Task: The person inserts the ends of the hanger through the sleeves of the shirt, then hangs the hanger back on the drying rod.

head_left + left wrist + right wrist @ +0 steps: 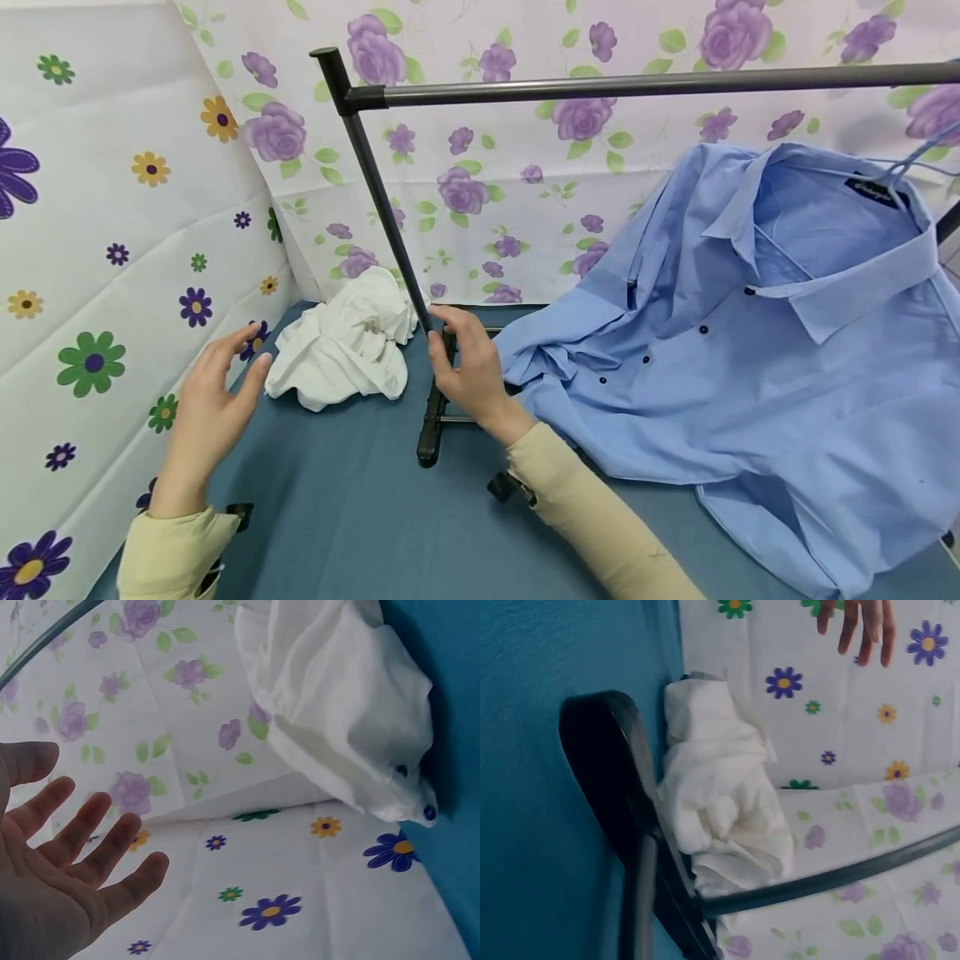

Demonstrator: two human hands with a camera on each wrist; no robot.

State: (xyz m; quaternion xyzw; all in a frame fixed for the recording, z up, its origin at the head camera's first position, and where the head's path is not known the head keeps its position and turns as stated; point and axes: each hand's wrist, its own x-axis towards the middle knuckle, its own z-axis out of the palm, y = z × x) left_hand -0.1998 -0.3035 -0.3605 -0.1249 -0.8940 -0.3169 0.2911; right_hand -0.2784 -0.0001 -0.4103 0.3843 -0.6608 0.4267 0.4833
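Note:
My left hand (206, 408) is held up at the left with fingers spread and nothing in it; the left wrist view shows its palm and loosely bent fingers. To its right lies a crumpled white garment (341, 342), with dark buttons at one corner in the left wrist view. My right hand (474, 371) is beside the lower part of the rack's dark upright post (382, 196), its thumb and forefinger apart and overlapping the post's edge in the head view. At the right, a light blue button-up shirt (712, 367) hangs on a blue hanger (900, 171).
The rack's top bar (637, 83) runs across the upper right, and its black foot (429, 433) stands on the blue-covered surface (345, 500). Flower-printed sheets (465, 150) cover the back and left sides.

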